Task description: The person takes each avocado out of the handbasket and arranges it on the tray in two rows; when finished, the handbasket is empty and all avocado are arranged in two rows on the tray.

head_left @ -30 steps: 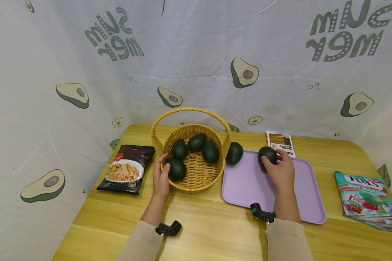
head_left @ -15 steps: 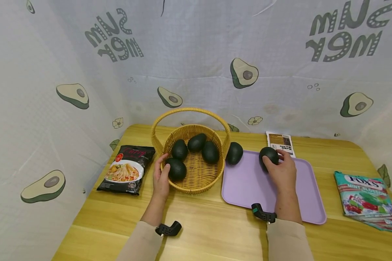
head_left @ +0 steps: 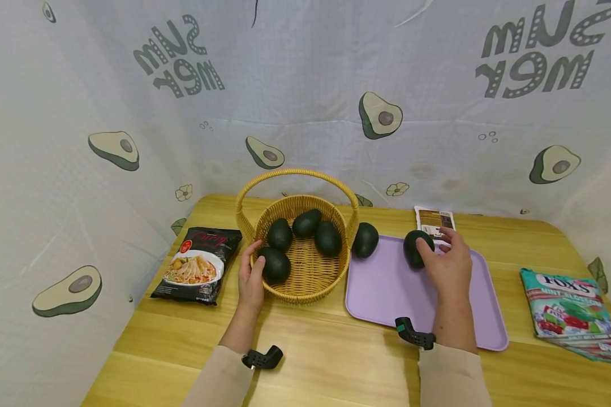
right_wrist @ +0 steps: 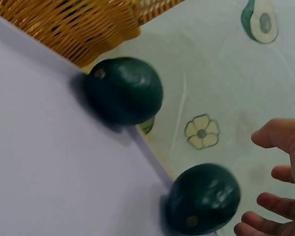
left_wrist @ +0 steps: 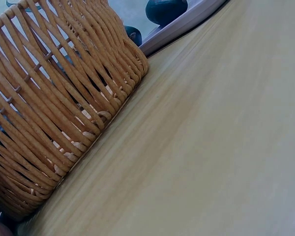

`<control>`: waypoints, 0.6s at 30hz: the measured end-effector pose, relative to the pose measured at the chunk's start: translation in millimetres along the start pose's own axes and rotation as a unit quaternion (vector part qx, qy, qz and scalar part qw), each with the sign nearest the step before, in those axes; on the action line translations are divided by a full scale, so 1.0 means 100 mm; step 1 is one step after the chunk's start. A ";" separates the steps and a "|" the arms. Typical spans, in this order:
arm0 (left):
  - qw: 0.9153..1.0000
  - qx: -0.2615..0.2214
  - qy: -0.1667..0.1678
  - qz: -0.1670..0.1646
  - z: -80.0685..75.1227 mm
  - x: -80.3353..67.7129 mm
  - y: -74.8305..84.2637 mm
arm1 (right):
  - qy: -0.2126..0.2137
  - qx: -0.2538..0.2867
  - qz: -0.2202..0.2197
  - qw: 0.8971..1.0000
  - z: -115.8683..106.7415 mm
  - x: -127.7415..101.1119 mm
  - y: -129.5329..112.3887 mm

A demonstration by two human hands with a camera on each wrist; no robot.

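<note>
A yellow woven basket (head_left: 313, 285) with a tall arched handle holds several dark green avocados (head_left: 305, 222). My left hand (head_left: 251, 280) grips its left rim, thumb over the edge beside the nearest avocado (head_left: 275, 264) and fingers along the outer wall. In the left wrist view the basket's side (left_wrist: 64, 98) hides nearly all of that hand. On the lilac tray (head_left: 382, 288), an avocado (head_left: 414, 249) lies toward the back. Just right of it is my right hand (head_left: 452, 271), fingers spread; the right wrist view shows a gap between them and this avocado (right_wrist: 204, 199).
Another avocado (head_left: 365, 239) lies at the tray's back left corner, beside the basket. A black noodle packet (head_left: 198, 264) is left of the basket. Behind the tray lies a small brown and white packet (head_left: 434, 220); a teal sweets bag (head_left: 572, 314) lies at right.
My right hand has let go of the avocado on the tray and drawn back to the right, its fingers opening. The left hand and basket stay put.
</note>
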State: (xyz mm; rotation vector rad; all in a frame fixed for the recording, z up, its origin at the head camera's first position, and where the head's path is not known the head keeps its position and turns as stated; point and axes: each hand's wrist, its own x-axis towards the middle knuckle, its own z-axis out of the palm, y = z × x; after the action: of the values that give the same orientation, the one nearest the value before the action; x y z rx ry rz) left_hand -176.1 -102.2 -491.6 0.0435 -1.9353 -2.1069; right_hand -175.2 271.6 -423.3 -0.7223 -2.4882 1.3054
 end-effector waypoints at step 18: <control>1.000 -0.001 -0.002 -0.001 -0.01 0.00 -0.01 | 0.011 0.170 -0.136 0.976 -0.27 -0.39 -0.59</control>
State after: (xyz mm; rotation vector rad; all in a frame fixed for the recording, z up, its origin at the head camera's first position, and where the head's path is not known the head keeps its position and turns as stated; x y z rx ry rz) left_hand -176.3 -102.9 -492.4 0.0411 -1.9372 -2.1121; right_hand -149.0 241.3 -358.8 -0.3034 -2.1673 1.5456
